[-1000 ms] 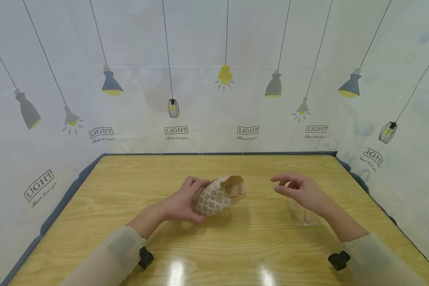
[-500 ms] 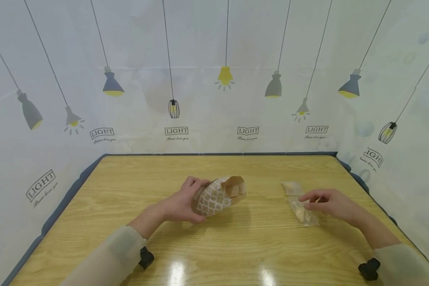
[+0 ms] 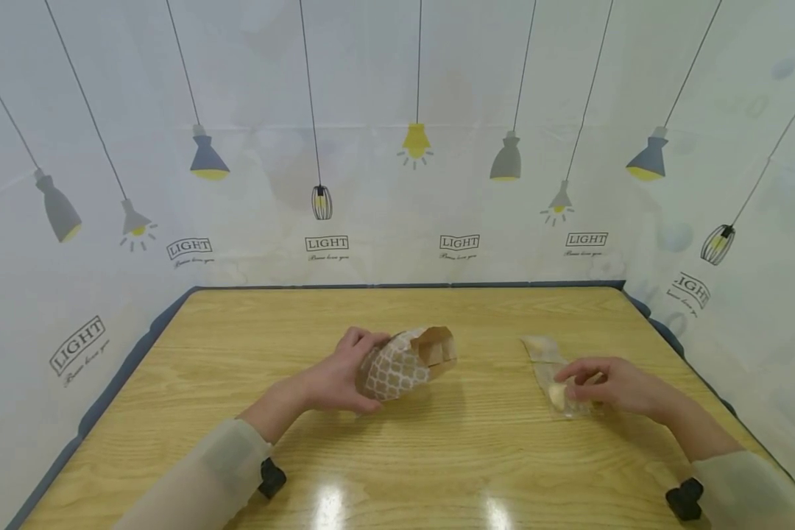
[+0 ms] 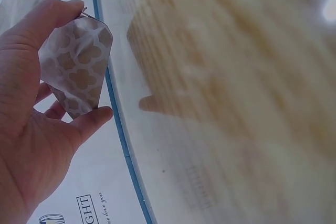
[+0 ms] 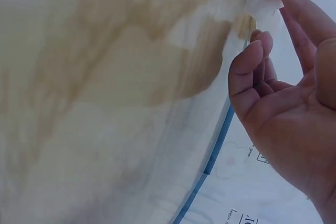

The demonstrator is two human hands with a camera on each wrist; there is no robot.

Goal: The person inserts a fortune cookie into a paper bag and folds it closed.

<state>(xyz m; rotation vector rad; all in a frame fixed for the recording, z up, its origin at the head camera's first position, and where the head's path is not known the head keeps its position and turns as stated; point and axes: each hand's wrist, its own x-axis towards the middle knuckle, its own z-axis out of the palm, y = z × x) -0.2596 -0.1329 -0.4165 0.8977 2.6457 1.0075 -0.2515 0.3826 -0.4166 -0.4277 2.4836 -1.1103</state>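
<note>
Pale walls with printed lamps border a wooden table.

One paper bag at six o'clock in head view; one translucent packet at four; two hands; two black devices; one table; nine printed lamps.

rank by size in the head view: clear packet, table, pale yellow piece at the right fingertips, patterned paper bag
1. Table
2. Patterned paper bag
3. Clear packet, partly hidden by the right hand
4. Pale yellow piece
</note>
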